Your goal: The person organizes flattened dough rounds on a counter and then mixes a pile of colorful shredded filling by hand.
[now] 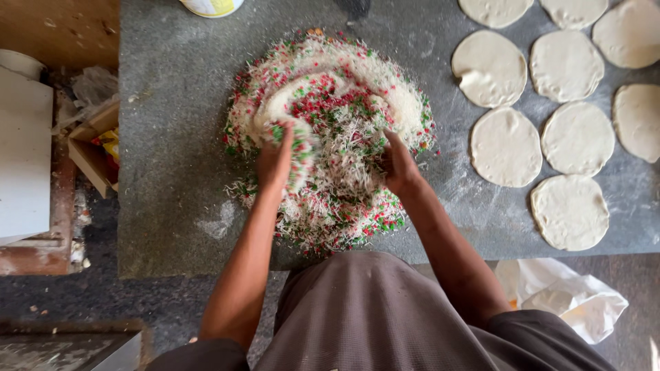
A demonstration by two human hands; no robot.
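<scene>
A big round heap of white shreds mixed with red and green bits (344,89) lies on a grey stone slab (172,137). My left hand (275,161) is pushed into the heap's left side, fingers buried in the mix. My right hand (397,165) digs into the heap's right middle, fingers also covered. Both forearms reach in from the bottom, over my brown garment (371,309).
Several flat rounds of rolled dough (507,146) lie on the slab at the right. A white container's base (212,5) stands at the far edge. A small open box (93,148) and a white board (24,151) sit left of the slab. Crumpled white plastic (564,295) lies on the floor.
</scene>
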